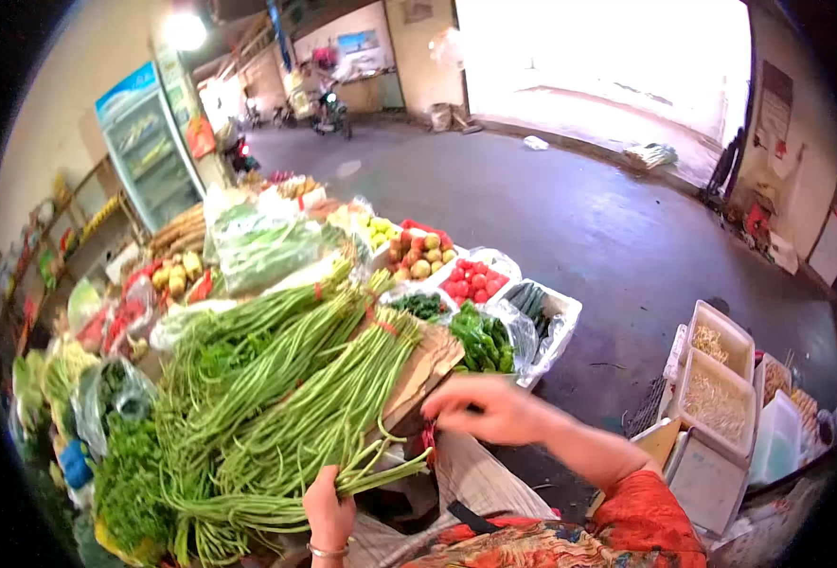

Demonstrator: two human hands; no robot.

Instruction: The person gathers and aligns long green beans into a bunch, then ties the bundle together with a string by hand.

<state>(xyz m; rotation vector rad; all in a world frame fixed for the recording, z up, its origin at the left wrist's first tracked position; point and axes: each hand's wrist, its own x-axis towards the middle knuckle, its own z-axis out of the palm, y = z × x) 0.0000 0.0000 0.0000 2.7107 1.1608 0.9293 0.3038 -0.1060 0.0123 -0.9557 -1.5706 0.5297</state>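
Observation:
My left hand point(329, 508), with a bracelet at the wrist, is closed around a small bunch of long green beans point(385, 476) at the near edge of the stall. Beside it lies a large pile of long beans point(276, 398), with some bundles tied by red bands point(385, 327). My right hand point(489, 407) hangs over the stall's near right edge, its fingers loosely bent and a gap showing; I see nothing in it. Just below its fingertips is something red point(428, 437), too small to make out. Brown cardboard point(423, 369) lies beside the beans.
Beyond the beans are boxes of tomatoes point(472, 282), green peppers point(482, 338) and dark green cucumber-like vegetables point(529, 303). Leafy greens point(130, 483) lie at left. Trays of sprouts point(717, 398) stand at right. A glass-door fridge point(149, 147) and a motorbike point(331, 109) are farther back.

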